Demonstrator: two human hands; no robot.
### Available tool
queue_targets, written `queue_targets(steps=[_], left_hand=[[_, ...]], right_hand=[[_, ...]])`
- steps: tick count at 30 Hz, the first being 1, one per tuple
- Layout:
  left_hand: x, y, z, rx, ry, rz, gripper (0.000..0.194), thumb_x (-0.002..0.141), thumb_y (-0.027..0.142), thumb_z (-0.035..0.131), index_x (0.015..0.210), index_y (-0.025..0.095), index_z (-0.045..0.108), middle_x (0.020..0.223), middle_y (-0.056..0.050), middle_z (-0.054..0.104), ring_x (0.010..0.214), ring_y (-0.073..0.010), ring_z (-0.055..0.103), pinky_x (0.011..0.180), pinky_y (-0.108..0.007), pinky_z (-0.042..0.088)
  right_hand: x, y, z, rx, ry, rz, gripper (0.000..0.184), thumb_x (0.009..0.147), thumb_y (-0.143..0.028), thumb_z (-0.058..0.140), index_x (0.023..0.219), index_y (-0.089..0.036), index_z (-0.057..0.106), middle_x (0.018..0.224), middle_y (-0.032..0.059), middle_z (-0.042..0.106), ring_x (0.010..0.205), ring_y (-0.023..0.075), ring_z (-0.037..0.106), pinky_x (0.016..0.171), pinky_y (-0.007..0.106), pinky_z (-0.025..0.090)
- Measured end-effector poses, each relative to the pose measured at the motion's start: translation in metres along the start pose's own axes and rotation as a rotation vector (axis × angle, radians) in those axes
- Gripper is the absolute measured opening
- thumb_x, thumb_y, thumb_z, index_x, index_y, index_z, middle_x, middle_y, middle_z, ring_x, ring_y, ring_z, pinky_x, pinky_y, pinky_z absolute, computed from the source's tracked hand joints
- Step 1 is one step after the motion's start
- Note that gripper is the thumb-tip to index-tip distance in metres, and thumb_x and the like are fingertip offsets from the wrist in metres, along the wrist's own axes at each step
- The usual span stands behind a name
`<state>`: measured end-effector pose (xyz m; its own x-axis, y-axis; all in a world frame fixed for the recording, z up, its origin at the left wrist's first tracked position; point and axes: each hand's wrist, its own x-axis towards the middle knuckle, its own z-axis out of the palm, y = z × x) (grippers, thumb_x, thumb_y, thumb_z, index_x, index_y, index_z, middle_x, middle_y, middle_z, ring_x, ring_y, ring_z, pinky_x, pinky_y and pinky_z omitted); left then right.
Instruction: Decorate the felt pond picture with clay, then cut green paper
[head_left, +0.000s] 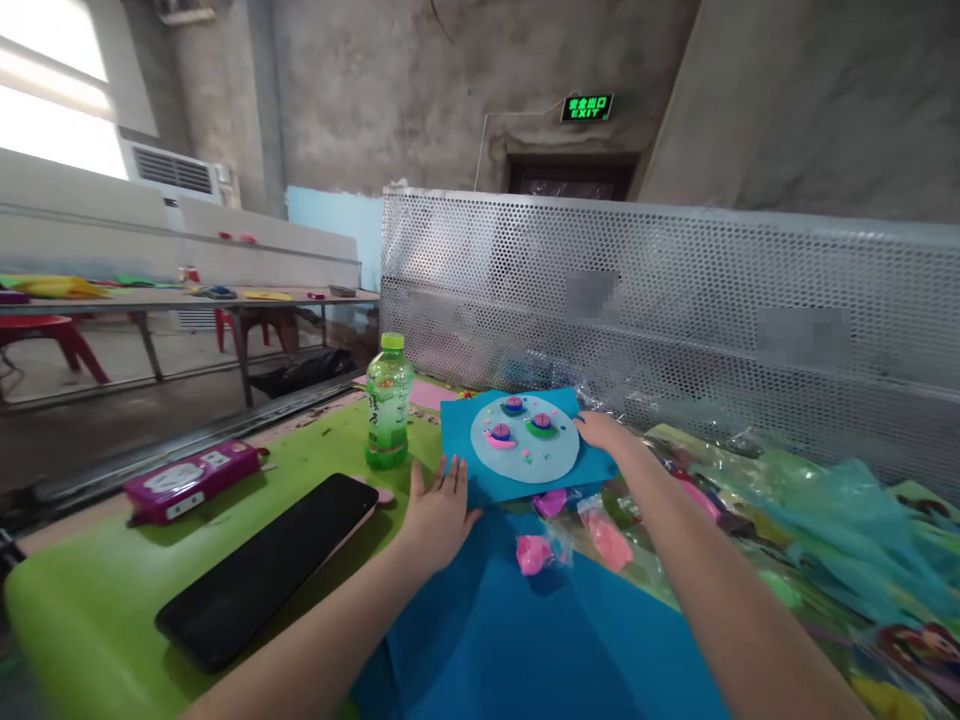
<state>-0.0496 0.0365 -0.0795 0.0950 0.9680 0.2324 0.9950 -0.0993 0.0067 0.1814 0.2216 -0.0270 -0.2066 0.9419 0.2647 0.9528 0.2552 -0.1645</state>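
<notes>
A small blue felt sheet [457, 440] lies on the table and carries a pale blue disc [525, 450] with three small pink and green decorations. My left hand [437, 510] lies flat with fingers spread at the sheet's near left corner. My right hand [604, 430] rests at the sheet's right edge, fingers extended, holding nothing I can see. A larger blue sheet [525, 630] covers the table in front of me.
A green bottle [388, 415] stands left of the sheet. A black phone [266, 565] and a magenta case [191, 480] lie on the green tabletop [97, 600]. Pink clay bags [570, 540] and plastic packets [810, 510] lie to the right. A perforated metal screen [675, 300] stands behind.
</notes>
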Motion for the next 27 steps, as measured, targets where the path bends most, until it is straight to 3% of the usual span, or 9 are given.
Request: queue_targets(steps=[4, 8, 13, 15, 18, 20, 22, 24, 27], left_hand=[[0.000, 0.000, -0.001, 0.009, 0.035, 0.000, 0.055, 0.087, 0.036, 0.032, 0.134, 0.007, 0.026, 0.139, -0.019, 0.029, 0.131, -0.0309, 0.023, 0.103, -0.062, 0.007], [-0.001, -0.002, 0.001, -0.010, 0.083, 0.006, 0.053, 0.088, 0.033, 0.027, 0.135, 0.007, 0.024, 0.138, -0.020, 0.030, 0.130, -0.0308, 0.024, 0.103, -0.062, 0.005], [-0.007, 0.000, -0.006, -0.062, 0.123, 0.056, 0.055, 0.089, 0.037, 0.023, 0.135, 0.006, 0.022, 0.139, -0.020, 0.029, 0.130, -0.0324, 0.023, 0.101, -0.065, 0.007], [-0.011, 0.005, -0.015, -0.088, 0.127, 0.096, 0.054, 0.090, 0.038, 0.022, 0.136, 0.010, 0.021, 0.140, -0.018, 0.029, 0.130, -0.0328, 0.024, 0.100, -0.066, 0.009], [-0.026, 0.017, -0.034, -0.127, 0.104, 0.204, 0.052, 0.090, 0.041, 0.024, 0.136, 0.017, 0.021, 0.140, -0.014, 0.031, 0.130, -0.0315, 0.024, 0.101, -0.065, 0.011], [-0.043, 0.026, -0.047, -0.151, 0.079, 0.308, 0.053, 0.089, 0.045, 0.028, 0.136, 0.021, 0.023, 0.141, -0.010, 0.030, 0.131, -0.0294, 0.024, 0.103, -0.061, 0.011], [-0.066, 0.032, -0.055, -0.174, 0.054, 0.417, 0.054, 0.087, 0.050, 0.031, 0.134, 0.025, 0.026, 0.141, -0.005, 0.030, 0.131, -0.0270, 0.023, 0.106, -0.057, 0.012], [-0.092, 0.035, -0.058, -0.197, 0.029, 0.496, 0.054, 0.085, 0.052, 0.031, 0.134, 0.029, 0.026, 0.141, -0.001, 0.030, 0.131, -0.0252, 0.023, 0.107, -0.053, 0.014], [-0.125, 0.034, -0.055, -0.287, -0.096, 0.532, 0.058, 0.085, 0.054, 0.031, 0.136, 0.030, 0.020, 0.144, -0.001, 0.024, 0.132, -0.0278, 0.019, 0.105, -0.053, 0.021]], right_hand=[[-0.025, 0.000, -0.005, -0.092, -0.040, 0.052, 0.027, 0.086, -0.029, 0.050, 0.110, -0.017, 0.052, 0.112, 0.0079, 0.054, 0.093, 0.0184, 0.056, 0.077, 0.038, 0.048], [-0.076, 0.005, -0.016, -0.171, -0.033, 0.038, 0.027, 0.086, -0.029, 0.051, 0.110, -0.016, 0.052, 0.113, 0.0087, 0.054, 0.093, 0.0188, 0.056, 0.078, 0.038, 0.048], [-0.169, -0.001, -0.040, -0.244, -0.028, -0.016, 0.028, 0.087, -0.027, 0.049, 0.113, -0.017, 0.052, 0.119, 0.0094, 0.052, 0.103, 0.0217, 0.053, 0.086, 0.044, 0.044], [-0.216, -0.013, -0.052, -0.253, -0.039, -0.061, 0.034, 0.087, -0.019, 0.045, 0.120, -0.011, 0.050, 0.127, 0.0186, 0.048, 0.118, 0.0290, 0.044, 0.094, 0.045, 0.038], [-0.288, -0.036, -0.062, -0.251, -0.086, -0.179, 0.049, 0.083, -0.039, 0.047, 0.127, -0.017, 0.045, 0.132, 0.0081, 0.046, 0.119, 0.0295, 0.042, 0.095, 0.046, 0.040], [-0.329, -0.046, -0.060, -0.341, -0.002, -0.451, 0.058, 0.084, -0.051, 0.037, 0.126, -0.012, 0.047, 0.128, 0.0090, 0.047, 0.112, 0.0309, 0.049, 0.085, 0.044, 0.050], [-0.360, -0.049, -0.049, -0.433, 0.139, -0.702, 0.056, 0.085, -0.051, 0.035, 0.121, -0.010, 0.052, 0.121, 0.0091, 0.053, 0.102, 0.0276, 0.058, 0.071, 0.036, 0.056], [-0.382, -0.046, -0.035, -0.490, 0.299, -0.784, 0.042, 0.088, -0.039, 0.039, 0.118, -0.015, 0.054, 0.115, 0.0029, 0.059, 0.094, 0.0195, 0.063, 0.065, 0.027, 0.056], [-0.400, -0.041, -0.018, -0.526, 0.404, -0.796, 0.039, 0.088, -0.035, 0.040, 0.121, -0.017, 0.051, 0.114, -0.0019, 0.060, 0.093, 0.0146, 0.063, 0.065, 0.023, 0.054]])
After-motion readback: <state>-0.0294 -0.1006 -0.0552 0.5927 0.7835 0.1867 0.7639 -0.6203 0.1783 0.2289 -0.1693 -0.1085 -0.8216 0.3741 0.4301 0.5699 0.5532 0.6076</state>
